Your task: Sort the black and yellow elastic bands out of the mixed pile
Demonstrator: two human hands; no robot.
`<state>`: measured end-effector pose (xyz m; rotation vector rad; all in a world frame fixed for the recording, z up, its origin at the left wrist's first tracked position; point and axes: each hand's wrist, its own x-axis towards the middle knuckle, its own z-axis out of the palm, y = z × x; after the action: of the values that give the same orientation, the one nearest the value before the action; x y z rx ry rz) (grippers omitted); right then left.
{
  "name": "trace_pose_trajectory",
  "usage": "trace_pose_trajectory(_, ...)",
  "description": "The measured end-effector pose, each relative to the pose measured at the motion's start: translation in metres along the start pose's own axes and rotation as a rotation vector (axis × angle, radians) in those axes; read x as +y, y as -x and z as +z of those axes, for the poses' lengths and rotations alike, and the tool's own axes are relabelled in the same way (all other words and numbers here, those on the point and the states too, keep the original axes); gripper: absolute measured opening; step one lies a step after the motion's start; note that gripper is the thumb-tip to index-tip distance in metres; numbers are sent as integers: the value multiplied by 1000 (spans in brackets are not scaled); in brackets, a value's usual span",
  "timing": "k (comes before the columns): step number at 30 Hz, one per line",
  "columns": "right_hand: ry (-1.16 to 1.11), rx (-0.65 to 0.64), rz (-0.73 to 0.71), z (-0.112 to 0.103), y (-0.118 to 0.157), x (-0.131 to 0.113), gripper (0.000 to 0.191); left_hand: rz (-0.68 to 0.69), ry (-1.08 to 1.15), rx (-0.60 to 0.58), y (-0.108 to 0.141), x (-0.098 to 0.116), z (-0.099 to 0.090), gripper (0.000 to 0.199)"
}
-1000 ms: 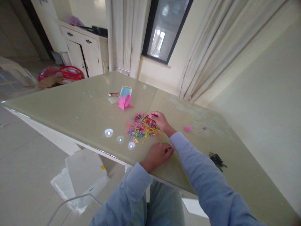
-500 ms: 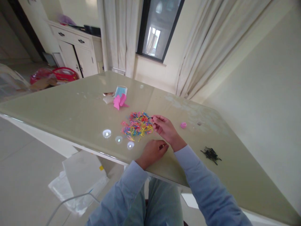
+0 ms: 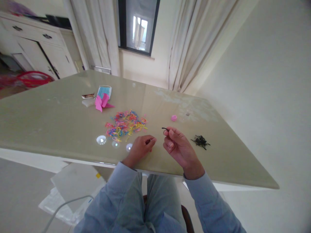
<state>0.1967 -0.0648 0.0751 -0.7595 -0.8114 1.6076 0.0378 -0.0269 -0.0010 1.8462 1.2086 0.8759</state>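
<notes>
Between the thumb and forefinger of my right hand (image 3: 178, 142) a thin black rubber band (image 3: 165, 129) is pinched, one end sticking out to the left. My left hand (image 3: 141, 147) rests on the table near its front edge, fingers curled; whatever may be inside them is hidden. To the left and beyond it spreads a loose heap of coloured rubber bands (image 3: 125, 124), in pink, red, yellow and blue. A smaller pile of black rubber bands (image 3: 201, 141) lies to the right of my right hand.
A small pink round object (image 3: 173, 118) lies beyond my right hand. At the back left of the glossy table (image 3: 60, 123) are a blue face mask (image 3: 105, 92), a folded pink paper (image 3: 103, 102) and a small white packet (image 3: 88, 102). Light reflections show near the front edge.
My right hand has drawn the black rubber band away from the coloured heap, toward the right and nearer the black pile. My head view has turned right. My left hand stays curled on the table.
</notes>
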Motion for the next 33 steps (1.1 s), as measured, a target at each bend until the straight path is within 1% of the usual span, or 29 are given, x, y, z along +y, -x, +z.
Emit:
trace_pose_trajectory(4, 10, 55, -63, -15, 25, -9, 18, -31, -2, -1, 0, 1, -1, 40)
trace_pose_trajectory(8, -19, 144, -115, -36, 43, -18, 16, -52, 19, -5, -1, 0, -1, 39)
trace_pose_trajectory(15, -64, 286, -147, -77, 66, -31, 17, -60, 3, 24, 0, 5, -3, 39)
trace_pose_trajectory(21, -8, 356, -205, -100, 80, -41, 17, -77, 9, 36, 2, 5, -4, 39)
trace_pose_trajectory(24, 87, 416, -262, -112, 82, -44, 19, -80, 4, 37, 3, 3, -3, 39)
trace_pose_trajectory(26, 203, 489, -311, -126, 79, -45, 21, -79, -2, 39, 3, 2, -3, 39)
trace_pose_trajectory(30, 538, 718, -419, -164, 64, -47, 30, -73, 0, 47, 2, 1, -3, 41)
trace_pose_trajectory(33, 760, 807, -398, -194, 54, -49, 37, -75, 8, 48, 1, 1, -3, 42)
